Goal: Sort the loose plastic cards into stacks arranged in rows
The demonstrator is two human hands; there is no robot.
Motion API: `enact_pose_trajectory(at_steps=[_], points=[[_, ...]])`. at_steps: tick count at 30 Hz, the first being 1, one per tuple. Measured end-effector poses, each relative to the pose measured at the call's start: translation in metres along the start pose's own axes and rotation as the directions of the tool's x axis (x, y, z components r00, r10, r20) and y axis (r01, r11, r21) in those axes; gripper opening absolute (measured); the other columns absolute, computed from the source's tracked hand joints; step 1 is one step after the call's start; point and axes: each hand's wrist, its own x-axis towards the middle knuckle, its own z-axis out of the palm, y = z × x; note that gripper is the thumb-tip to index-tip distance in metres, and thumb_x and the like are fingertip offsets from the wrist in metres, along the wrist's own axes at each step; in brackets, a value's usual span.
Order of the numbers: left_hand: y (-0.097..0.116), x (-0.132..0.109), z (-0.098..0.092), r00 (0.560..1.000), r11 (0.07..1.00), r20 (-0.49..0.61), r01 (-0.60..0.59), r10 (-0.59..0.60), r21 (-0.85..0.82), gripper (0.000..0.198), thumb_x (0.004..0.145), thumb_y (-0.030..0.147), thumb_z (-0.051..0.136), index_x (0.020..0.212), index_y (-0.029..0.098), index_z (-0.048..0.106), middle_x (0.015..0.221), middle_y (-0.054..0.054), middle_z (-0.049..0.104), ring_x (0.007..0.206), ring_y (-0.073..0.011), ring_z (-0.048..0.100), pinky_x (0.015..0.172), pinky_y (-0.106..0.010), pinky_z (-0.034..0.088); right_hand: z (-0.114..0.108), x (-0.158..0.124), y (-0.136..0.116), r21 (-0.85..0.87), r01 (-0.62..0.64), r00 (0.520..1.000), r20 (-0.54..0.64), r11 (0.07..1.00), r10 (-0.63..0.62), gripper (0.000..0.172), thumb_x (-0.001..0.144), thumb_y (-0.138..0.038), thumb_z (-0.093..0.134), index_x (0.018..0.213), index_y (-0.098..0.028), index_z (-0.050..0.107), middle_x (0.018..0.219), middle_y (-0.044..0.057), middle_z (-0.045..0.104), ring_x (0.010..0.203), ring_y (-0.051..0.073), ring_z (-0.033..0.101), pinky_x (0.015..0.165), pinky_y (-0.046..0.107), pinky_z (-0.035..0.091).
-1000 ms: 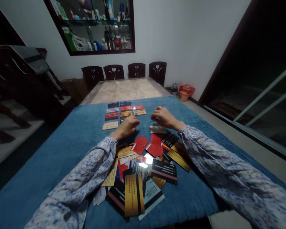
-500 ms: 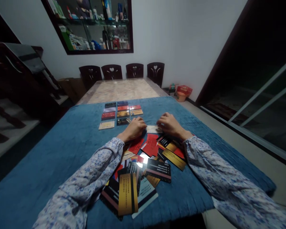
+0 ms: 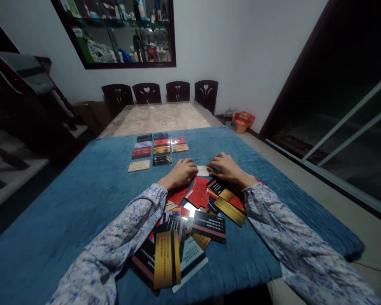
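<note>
A pale, cream-white stack of cards (image 3: 203, 171) lies on the blue cloth between my two hands. At its left end, my left hand (image 3: 183, 170) has its fingers curled and pressed against it. My right hand (image 3: 224, 166) bends its fingers round the right end, with the fingertips partly hidden. Just below the hands, loose cards are spread in an overlapping heap: a red card (image 3: 198, 191), a black card (image 3: 209, 225), a gold card (image 3: 167, 258) and a pale green card (image 3: 189, 256) among them.
Beyond my left hand stand rows of sorted card piles, including a cream pile (image 3: 139, 165), a black pile (image 3: 162, 160) and a dark red pile (image 3: 141, 153). The blue cloth (image 3: 92, 203) covers the near part of the table. Dark chairs (image 3: 147, 93) line the far end.
My hands have come slightly closer together around the pale cards, the right one moving a little left. The view has shifted slightly; the heap and the piles stay as they were.
</note>
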Motion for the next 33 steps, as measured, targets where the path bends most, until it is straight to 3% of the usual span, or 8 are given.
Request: enact_pose_trajectory(at_steps=[10, 19, 27, 33], points=[[-0.005, -0.001, -0.003, 0.997, 1.0, 0.069, 0.023, -0.022, -0.016, 0.025, 0.101, 0.023, 0.05, 0.109, 0.023, 0.073, 0.132, -0.01, 0.069, 0.141, -0.0317, 0.046, 0.102, -0.047, 0.038, -0.002, 0.001, 0.003, 0.039, 0.007, 0.996, 0.088, 0.999, -0.011, 0.024, 0.09, -0.039, 0.07, 0.108, -0.026, 0.078, 0.123, 0.012, 0.073, 0.118, 0.031, 0.051, 0.087, 0.041, 0.04], [-0.009, -0.004, -0.004, 0.996, 0.999, 0.079, -0.03, 0.031, -0.015, 0.023, 0.102, 0.023, 0.05, 0.113, 0.022, 0.07, 0.133, -0.011, 0.069, 0.141, -0.0297, 0.048, 0.107, -0.047, 0.038, -0.002, 0.002, 0.003, 0.049, 0.137, 0.989, 0.057, 0.989, -0.14, 0.023, 0.094, -0.033, 0.061, 0.104, -0.022, 0.078, 0.114, 0.013, 0.074, 0.108, 0.027, 0.054, 0.09, 0.039, 0.041], [-0.011, -0.004, 0.002, 0.995, 0.991, -0.023, -0.091, 0.094, 0.096, 0.028, 0.104, 0.021, 0.044, 0.114, 0.018, 0.07, 0.12, -0.013, 0.074, 0.134, -0.0277, 0.056, 0.105, -0.046, 0.042, 0.008, 0.003, 0.007, 0.031, 0.22, 0.973, -0.077, 0.975, -0.217, 0.028, 0.099, -0.029, 0.054, 0.106, -0.017, 0.079, 0.101, 0.014, 0.077, 0.1, 0.024, 0.061, 0.086, 0.034, 0.046], [-0.011, -0.001, 0.002, 0.987, 0.982, -0.111, -0.095, 0.114, 0.161, 0.027, 0.102, 0.013, 0.043, 0.1, 0.014, 0.07, 0.102, -0.013, 0.077, 0.127, -0.027, 0.062, 0.102, -0.044, 0.045, 0.011, 0.003, 0.006, -0.042, 0.203, 0.961, -0.183, 0.978, -0.208, 0.033, 0.104, -0.03, 0.048, 0.103, -0.017, 0.079, 0.093, 0.013, 0.077, 0.092, 0.022, 0.061, 0.078, 0.032, 0.044]])
